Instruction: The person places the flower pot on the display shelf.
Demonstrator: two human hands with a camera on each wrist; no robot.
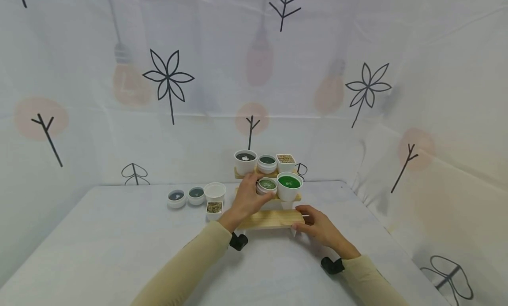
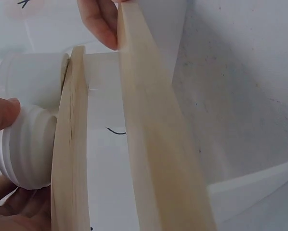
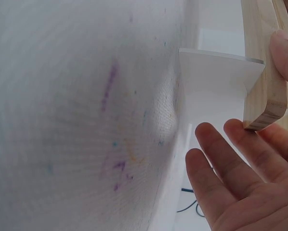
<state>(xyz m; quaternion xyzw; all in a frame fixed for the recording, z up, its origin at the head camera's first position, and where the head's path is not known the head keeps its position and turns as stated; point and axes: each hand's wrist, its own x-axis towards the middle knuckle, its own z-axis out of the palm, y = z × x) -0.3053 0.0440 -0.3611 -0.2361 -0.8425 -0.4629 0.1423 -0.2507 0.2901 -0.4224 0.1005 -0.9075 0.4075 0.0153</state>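
Thumb and fingers of my left hand (image 1: 249, 196) pinch a small white jar (image 1: 267, 184) with green contents, on the middle step of a three-step wooden stand. The left wrist view shows this jar (image 2: 31, 147) lying against the board between thumb and fingertips. A taller white cup (image 1: 289, 186) of bright green stands to its right. My right hand (image 1: 319, 226) holds the right end of the lowest board (image 1: 274, 219). In the right wrist view its thumb lies on the board (image 3: 267, 79), an index finger is behind the end, and the other fingers are extended.
The top step bears a dark-filled cup (image 1: 245, 162), a small jar (image 1: 267, 164) and a square dish (image 1: 285, 163) of grains. Left of the stand are two small jars, a white cup (image 1: 214, 191) and another square dish (image 1: 214, 210). A patterned cloth (image 1: 206, 76) hangs behind.
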